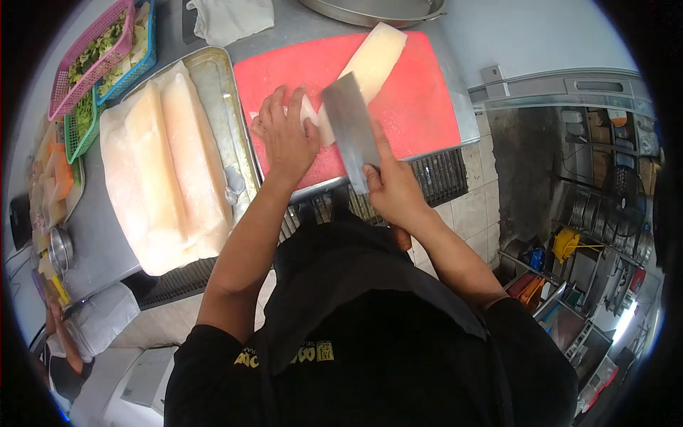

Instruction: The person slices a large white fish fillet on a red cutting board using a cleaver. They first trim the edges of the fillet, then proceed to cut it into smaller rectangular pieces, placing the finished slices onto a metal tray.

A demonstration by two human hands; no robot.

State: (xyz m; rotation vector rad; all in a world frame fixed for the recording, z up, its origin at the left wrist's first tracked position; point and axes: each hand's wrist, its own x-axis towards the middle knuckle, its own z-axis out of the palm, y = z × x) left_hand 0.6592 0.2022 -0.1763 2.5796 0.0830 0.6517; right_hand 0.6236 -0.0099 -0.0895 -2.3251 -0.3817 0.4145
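Observation:
On a red cutting board (427,96) lies a long pale yellowish slab of food (376,56), running to the board's far edge. My right hand (395,187) grips a broad steel cleaver (352,131), its blade beside the slab's near end. Left of the blade, my left hand (288,133) rests with spread fingers over white cut pieces (326,125); its fingertips press on or beside them, and the palm hides part of them. Larger pale blocks in clear plastic (165,171) lie on a metal tray (221,91) at the left.
Pink (96,58), blue (133,66) and green (85,133) baskets of chopped greens stand at the far left. A round metal pan (373,13) and a white cloth (232,21) lie behind the board. A metal bowl (61,248) and another person (69,341) are at the lower left.

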